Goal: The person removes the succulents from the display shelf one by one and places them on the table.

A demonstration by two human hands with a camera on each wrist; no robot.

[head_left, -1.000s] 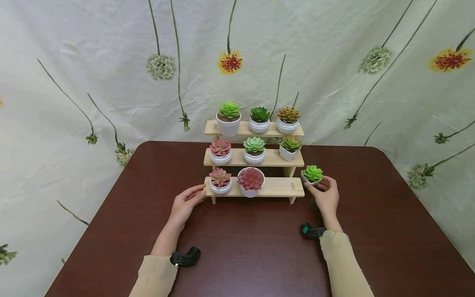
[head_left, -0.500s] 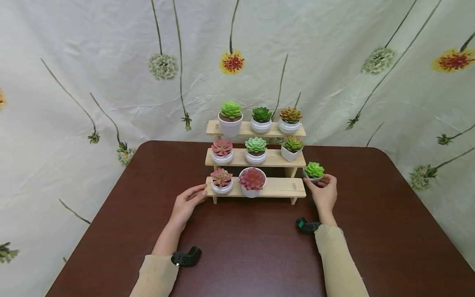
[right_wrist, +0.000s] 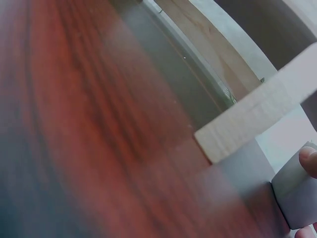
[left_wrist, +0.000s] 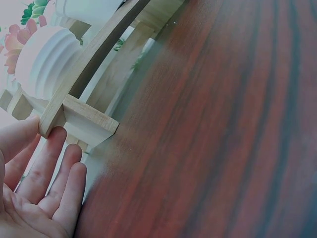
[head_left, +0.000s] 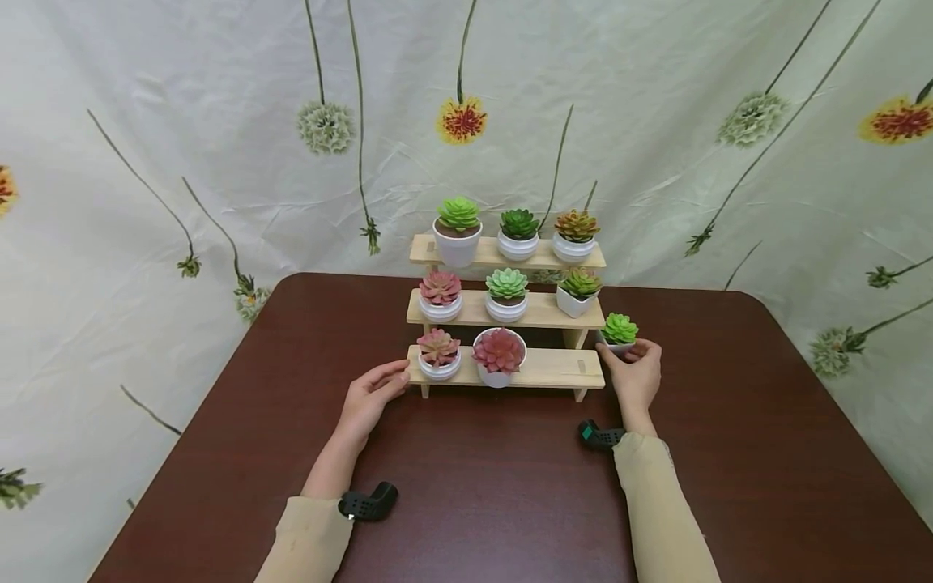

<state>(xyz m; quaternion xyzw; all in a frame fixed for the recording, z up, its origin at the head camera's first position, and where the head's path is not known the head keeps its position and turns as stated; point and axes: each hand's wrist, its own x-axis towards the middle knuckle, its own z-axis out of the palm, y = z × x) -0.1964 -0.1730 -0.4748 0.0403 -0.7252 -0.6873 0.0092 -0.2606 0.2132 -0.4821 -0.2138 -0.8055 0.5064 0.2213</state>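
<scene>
A three-tier wooden plant stand [head_left: 539,368] stands on the table, bearing several potted succulents. At the left end of its lowest board is my left hand [head_left: 368,401]. The left wrist view shows the thumb and fingers pinching that board's corner [left_wrist: 47,124]. My right hand [head_left: 636,376] grips a small potted succulent [head_left: 619,329] with bright green leaves, just beyond the stand's right side. Its pale pot [right_wrist: 294,191] shows partly in the right wrist view, with a fingertip against it. Whether the pot touches the table cannot be told.
On the lowest board sit a pink succulent [head_left: 439,350] and a red one [head_left: 499,353], left and middle. The upper tiers hold three pots each. Dark brown table [head_left: 481,486] surrounds the stand, and a flower-print cloth [head_left: 240,121] hangs behind.
My right hand has shifted slightly away from me with the green succulent, which now sits a little farther back beside the stand. The left hand stays at the board's end. The view drifts slightly.
</scene>
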